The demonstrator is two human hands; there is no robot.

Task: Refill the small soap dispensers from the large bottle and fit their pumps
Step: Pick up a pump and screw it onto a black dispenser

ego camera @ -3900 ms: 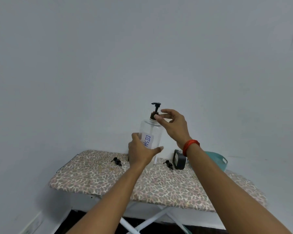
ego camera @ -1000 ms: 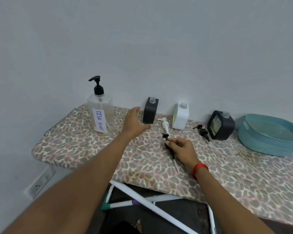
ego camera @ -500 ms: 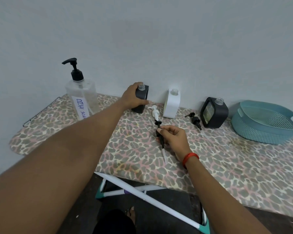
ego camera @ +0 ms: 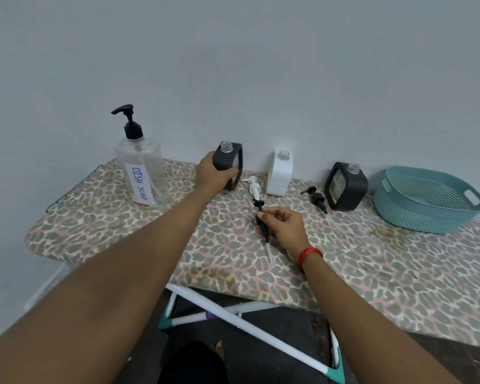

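Observation:
My left hand (ego camera: 211,174) grips a small black dispenser (ego camera: 230,159) with an open neck, tilted at the back of the board. My right hand (ego camera: 283,227) pinches a black pump (ego camera: 262,217) whose clear tube trails toward me. A white pump (ego camera: 254,187) lies between the black dispenser and a white dispenser (ego camera: 280,173), also open at the neck. Further right stands a second black dispenser (ego camera: 345,187) with another black pump (ego camera: 316,199) lying beside it. The large clear bottle (ego camera: 139,167) labelled DISH SOAP stands at the left with its pump fitted.
Everything rests on a leopard-print ironing board (ego camera: 372,267) against a pale wall. A teal perforated basket (ego camera: 427,200) sits at the right end. White crossed legs with teal feet (ego camera: 247,325) show below the near edge.
The large bottle was set down at the left. My left hand reached the black dispenser, gripped it and tipped it. My right hand took the black pump off the board.

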